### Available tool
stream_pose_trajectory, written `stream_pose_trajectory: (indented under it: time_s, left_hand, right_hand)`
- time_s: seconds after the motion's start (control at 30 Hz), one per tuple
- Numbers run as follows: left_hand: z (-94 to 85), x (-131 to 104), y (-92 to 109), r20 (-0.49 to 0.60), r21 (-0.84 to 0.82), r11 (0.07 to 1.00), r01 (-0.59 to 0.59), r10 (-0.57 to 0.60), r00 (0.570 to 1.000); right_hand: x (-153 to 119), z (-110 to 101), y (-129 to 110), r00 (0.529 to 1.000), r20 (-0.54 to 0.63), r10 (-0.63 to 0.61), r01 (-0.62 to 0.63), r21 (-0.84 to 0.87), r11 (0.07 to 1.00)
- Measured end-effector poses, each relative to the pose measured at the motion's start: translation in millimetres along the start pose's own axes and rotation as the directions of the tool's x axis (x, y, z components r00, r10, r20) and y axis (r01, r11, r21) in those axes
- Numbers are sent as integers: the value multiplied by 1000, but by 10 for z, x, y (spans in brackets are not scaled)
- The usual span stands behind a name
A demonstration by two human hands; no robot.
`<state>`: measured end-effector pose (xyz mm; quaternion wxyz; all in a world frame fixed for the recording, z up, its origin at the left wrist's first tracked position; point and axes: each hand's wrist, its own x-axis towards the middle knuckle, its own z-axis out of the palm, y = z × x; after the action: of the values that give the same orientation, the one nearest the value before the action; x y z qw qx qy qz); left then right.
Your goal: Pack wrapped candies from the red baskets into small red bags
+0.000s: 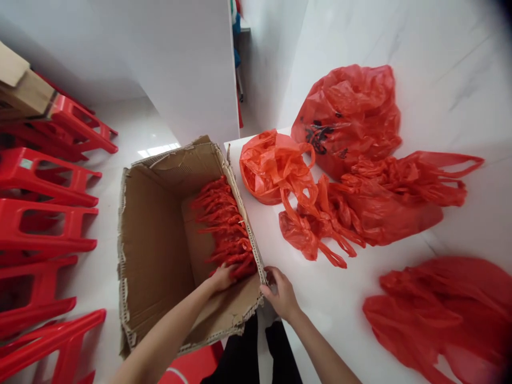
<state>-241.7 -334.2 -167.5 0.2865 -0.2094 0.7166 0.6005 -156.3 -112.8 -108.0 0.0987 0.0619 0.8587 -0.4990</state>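
Observation:
An open cardboard box [154, 234] with torn, ragged edges stands before me. Along its right inner wall lies a row of several knotted red plastic bags [226, 213]. My left hand [223, 278] reaches down into the box and is closed at the near end of this row, around a red bag; its fingertips are partly hidden. My right hand [282, 293] grips the box's near right rim, with the thumb and fingers at the corrugated edge.
On the white table to the right lie an orange-red bag [272, 168], a large full red bag [352, 117], several tied bags [384, 202] and another red bag [444, 314]. Red plastic stools [44, 224] line the left side. A carton [24, 90] rests on stools at the far left.

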Motion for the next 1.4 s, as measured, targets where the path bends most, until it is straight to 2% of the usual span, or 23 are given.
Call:
stream_pose_trajectory:
  time_s: [0.13, 0.23, 0.27, 0.3, 0.37, 0.4, 0.43, 0.47, 0.5, 0.53, 0.57, 0.63, 0.67, 0.73, 0.8, 0.87, 0.97, 1.03, 1.1, 1.17, 1.27, 1.33, 1.4]
  left_hand:
    - [32, 21, 110, 94, 186, 978, -94, 77, 993]
    - [28, -175, 512, 91, 299, 911, -285, 270, 958]
    - [61, -271, 700, 77, 370, 834, -410, 412, 908]
    - [122, -369, 901, 77, 446, 716, -537, 567, 820]
    - [345, -528, 1299, 172, 537, 441, -720, 778, 604]
    - [504, -571, 1473, 296, 545, 269, -794, 824, 482]
    - [687, -579, 1619, 438, 530, 95, -843, 821, 368]
    - [884, -554, 1733, 553, 511, -56, -858, 785, 278]
    - [1082, -500, 1815, 642, 493, -176, -852, 734, 220]
    - [1267, -427, 1870, 699, 495, -260, -829, 686, 202]
    - [1426, -347, 1902, 724, 514, -311, -800, 658, 209]
    - [1618, -225, 1930, 742, 556, -349, -754, 617, 262]
    - [1636, -205, 1939, 742, 569, -344, -747, 607, 286]
    - [1504, -267, 1968, 738, 571, -284, -770, 589, 330]
    - [1179, -434, 2020, 717, 567, -142, -811, 569, 402]
    - [731, -617, 2079, 656, 586, 90, -805, 531, 537]
    - [8, -735, 2120, 528, 542, 508, -669, 413, 742]
    - [-421, -658, 2091, 463, 482, 685, -546, 330, 822]
    - [-784, -480, 2022, 392, 469, 760, -450, 277, 877]
    - [-1087, -243, 1933, 299, 534, 755, -381, 253, 920]
    - [-1449, 160, 1817, 141, 768, 593, -242, 212, 967]
    - [-1635, 446, 1780, 30, 869, 478, -129, 209, 977]
    - [-1779, 740, 1779, -76, 899, 436, -41, 248, 966]
  right_hand:
    - [8, -4, -7, 1000, -2, -14, 14, -19, 1000]
    - [16, -13, -5, 1000, -6, -29, 29, -20, 999]
    - [18, -13, -1, 999, -9, -40, 40, -17, 999]
    - [21, -11, 5, 999, -14, -53, 52, -14, 999]
    - [24, -2, 21, 996, -28, -80, 80, -9, 997]
    - [26, 3, 29, 995, -36, -90, 89, -11, 996]
    - [28, 7, 35, 995, -41, -91, 91, -17, 996]
    - [30, 10, 38, 995, -47, -84, 83, -26, 996]
    - [32, 9, 38, 996, -50, -72, 70, -35, 997]
    - [33, 4, 33, 997, -45, -60, 58, -39, 998]
    - [35, -2, 25, 998, -34, -50, 48, -38, 998]
    - [37, -18, 7, 999, -13, -37, 37, -25, 999]
    - [38, -25, 1, 999, -8, -35, 35, -19, 999]
    - [40, -30, 1, 999, -9, -33, 33, -13, 999]
    - [39, -24, 20, 999, -14, -46, 46, -9, 999]
    - [36, -16, 45, 997, -23, -74, 74, -9, 997]
    - [24, -14, 70, 994, -35, -102, 101, -18, 995]
    - [13, -18, 73, 995, -20, -98, 98, -13, 995]
    - [4, -19, 76, 997, -1, -80, 80, -8, 997]
    - [-2, -10, 86, 998, -1, -66, 66, -12, 998]
    - [-4, 15, 124, 998, -11, -65, 64, -19, 998]
    - [-7, 38, 166, 997, -20, -74, 73, -22, 997]
    - [-18, 63, 216, 997, -30, -75, 75, -27, 997]
